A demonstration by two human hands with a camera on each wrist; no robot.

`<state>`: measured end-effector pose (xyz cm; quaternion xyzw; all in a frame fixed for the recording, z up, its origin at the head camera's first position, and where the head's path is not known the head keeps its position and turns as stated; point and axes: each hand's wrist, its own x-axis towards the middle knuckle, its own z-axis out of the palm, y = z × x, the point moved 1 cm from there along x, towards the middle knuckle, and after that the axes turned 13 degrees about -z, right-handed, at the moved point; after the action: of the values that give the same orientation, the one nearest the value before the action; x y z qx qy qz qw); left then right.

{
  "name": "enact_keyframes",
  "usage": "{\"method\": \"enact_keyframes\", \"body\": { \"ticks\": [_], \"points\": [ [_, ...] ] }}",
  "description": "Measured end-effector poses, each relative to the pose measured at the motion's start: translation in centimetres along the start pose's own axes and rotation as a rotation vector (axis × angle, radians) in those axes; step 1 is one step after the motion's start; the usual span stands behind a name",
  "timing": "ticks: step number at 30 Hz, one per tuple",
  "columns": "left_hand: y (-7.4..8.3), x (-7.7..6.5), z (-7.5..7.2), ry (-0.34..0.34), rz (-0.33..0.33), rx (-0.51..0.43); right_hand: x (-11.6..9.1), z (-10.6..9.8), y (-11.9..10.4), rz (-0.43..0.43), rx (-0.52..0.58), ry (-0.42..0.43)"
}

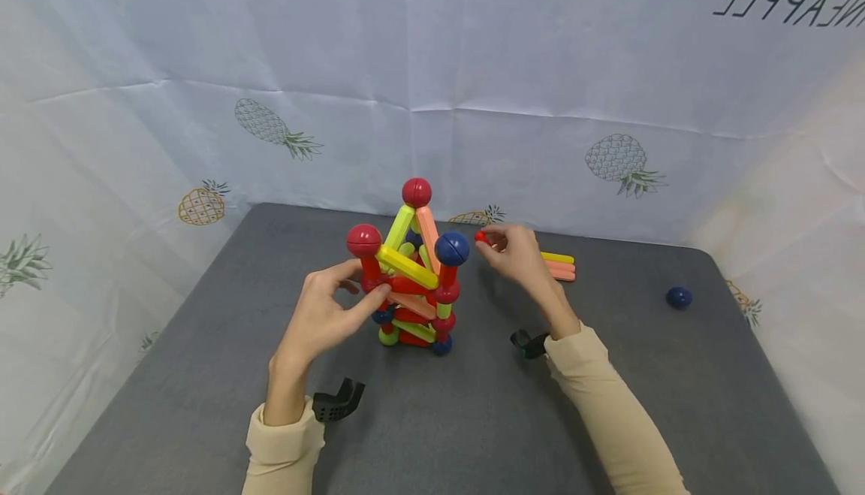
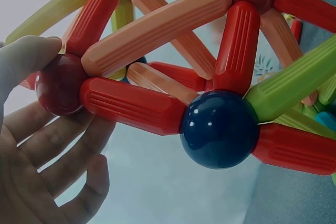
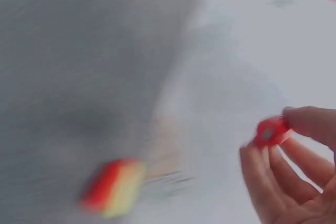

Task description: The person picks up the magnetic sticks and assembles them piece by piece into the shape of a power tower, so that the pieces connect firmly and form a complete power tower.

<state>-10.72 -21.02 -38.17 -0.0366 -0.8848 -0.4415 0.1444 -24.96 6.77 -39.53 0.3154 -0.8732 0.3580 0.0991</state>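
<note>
A tower of magnetic sticks and balls [image 1: 408, 267] stands on the grey table, its sticks red, yellow, green and salmon. My left hand [image 1: 323, 324] steadies its left side, thumb and fingers around a dark red ball [image 2: 62, 85] partway up. In the left wrist view, a large blue ball [image 2: 219, 129] joins several sticks beside that hand. To the right of the tower, my right hand [image 1: 515, 256] is raised and pinches a red stick [image 3: 272, 131] between thumb and fingertips. A grey dot shows on the stick's end; the fingers hide much of its length.
Loose yellow and salmon sticks [image 1: 559, 268] lie behind the right hand, partly covered by it. A single dark blue ball [image 1: 679, 298] sits farther right on the table [image 1: 446, 435]. A white cloth with pineapple prints [image 1: 432, 44] hangs close behind the table's back edge.
</note>
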Motion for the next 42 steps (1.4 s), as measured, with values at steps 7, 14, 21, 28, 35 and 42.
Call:
{"method": "enact_keyframes", "body": {
  "ticks": [7, 14, 21, 28, 35, 42],
  "points": [
    [0.2, 0.0, -0.1, -0.002, 0.004, 0.004, 0.2, -5.8, -9.1, -0.054, 0.396, 0.142],
    [0.2, -0.2, -0.1, -0.002, 0.001, 0.009, 0.0, -7.1, -13.3, -0.105, 0.443, 0.142],
    [0.3, -0.2, 0.0, -0.012, 0.006, 0.003, 0.8, -6.6, -13.9, -0.112, 0.442, 0.087],
    [0.3, -0.1, -0.1, -0.013, 0.015, -0.001, 1.6, -6.4, -14.1, -0.064, 0.451, -0.045],
    [0.5, -0.1, -0.1, -0.015, 0.016, -0.003, 2.0, -6.2, -13.9, -0.055, 0.434, -0.070],
    [0.3, -0.1, -0.1, -0.023, 0.016, -0.012, 2.1, -6.1, -13.4, -0.068, 0.437, -0.098]
  ]
}}
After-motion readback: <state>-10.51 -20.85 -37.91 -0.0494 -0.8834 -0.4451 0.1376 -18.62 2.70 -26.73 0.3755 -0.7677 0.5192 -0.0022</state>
